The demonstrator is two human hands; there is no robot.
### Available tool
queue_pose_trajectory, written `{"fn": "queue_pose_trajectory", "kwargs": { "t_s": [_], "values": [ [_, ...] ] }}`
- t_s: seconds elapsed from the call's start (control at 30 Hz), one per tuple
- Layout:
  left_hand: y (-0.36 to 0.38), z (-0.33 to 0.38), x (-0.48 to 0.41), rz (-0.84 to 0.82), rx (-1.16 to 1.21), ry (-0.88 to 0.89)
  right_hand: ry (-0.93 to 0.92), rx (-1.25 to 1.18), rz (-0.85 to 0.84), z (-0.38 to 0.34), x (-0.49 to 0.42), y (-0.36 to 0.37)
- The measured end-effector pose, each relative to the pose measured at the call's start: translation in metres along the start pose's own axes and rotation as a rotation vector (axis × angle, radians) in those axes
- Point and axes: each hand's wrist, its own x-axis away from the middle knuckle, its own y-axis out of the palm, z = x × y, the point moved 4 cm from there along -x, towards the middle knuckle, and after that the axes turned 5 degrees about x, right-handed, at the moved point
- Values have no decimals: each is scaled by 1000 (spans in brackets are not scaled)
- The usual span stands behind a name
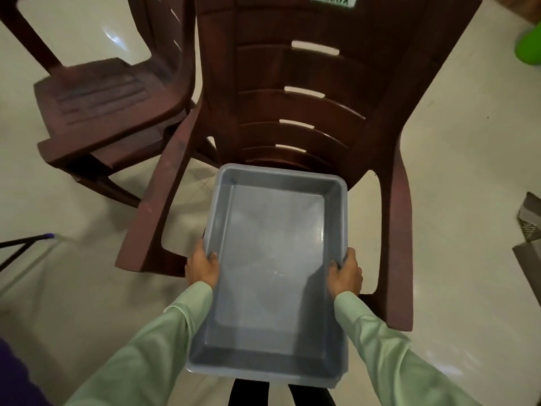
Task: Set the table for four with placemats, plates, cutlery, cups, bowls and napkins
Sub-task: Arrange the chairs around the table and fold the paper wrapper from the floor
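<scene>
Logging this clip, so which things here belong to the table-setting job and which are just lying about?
Job: grey tub, gripped by left hand and right hand.
Lying about: armchair, second chair, green object, black pole.

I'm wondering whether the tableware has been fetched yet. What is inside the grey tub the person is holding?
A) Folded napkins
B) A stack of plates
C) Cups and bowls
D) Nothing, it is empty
D: the grey tub shows only its bare bottom, while the left hand and right hand grip its two long sides.
</scene>
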Motion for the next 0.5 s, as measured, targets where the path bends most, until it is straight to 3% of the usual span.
{"fn": "queue_pose_trajectory", "kwargs": {
  "t_s": [0.33,0.5],
  "values": [
    [-122,101,130,132,12,146,-205,-160,132,-32,94,-156],
    [-164,145,186,128,13,290,-195,-191,179,-28,140,-218]
  ]
}}
